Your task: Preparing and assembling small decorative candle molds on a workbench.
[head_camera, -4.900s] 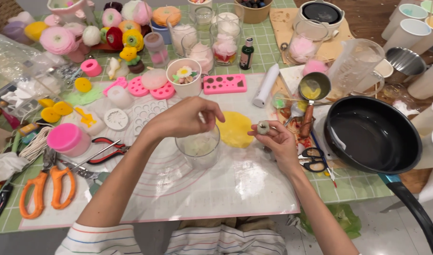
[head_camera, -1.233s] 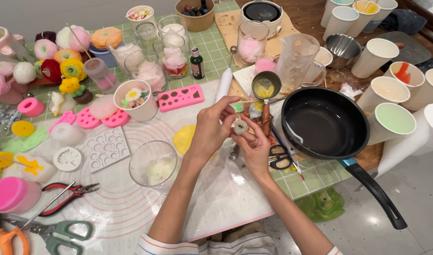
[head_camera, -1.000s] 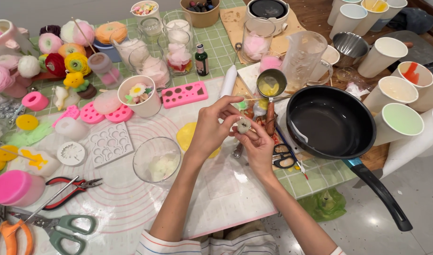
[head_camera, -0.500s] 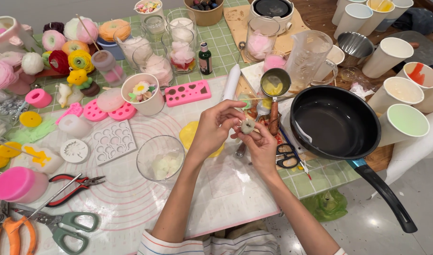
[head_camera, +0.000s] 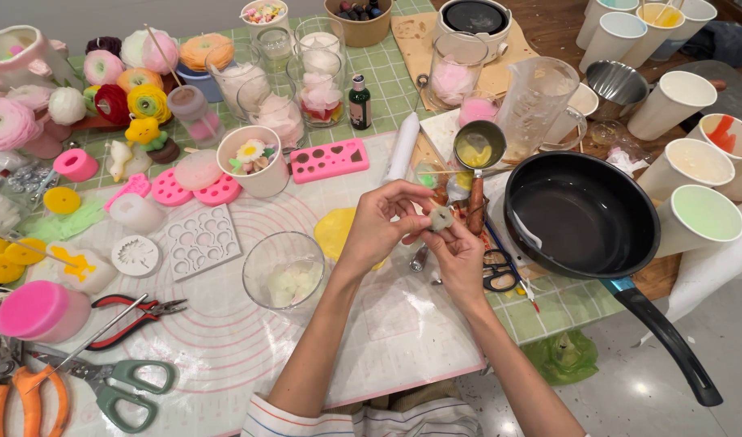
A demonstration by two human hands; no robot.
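Nearest, the glass bowl (head_camera: 284,272) of pale wax bits sits on the white mat (head_camera: 250,348), within easy reach of the left arm. Above the mat's right edge, the 2 hands meet: the right hand (head_camera: 458,251) cradles a small pale wax flower (head_camera: 441,218) from below, steadying it, while the left hand (head_camera: 379,226) pinches its edge with thumb and fingertips. Beyond them sits the black pan (head_camera: 585,214).

A small dark green bottle (head_camera: 359,102) with a pale label stood upright among the glass jars (head_camera: 321,79) at the table's far side.
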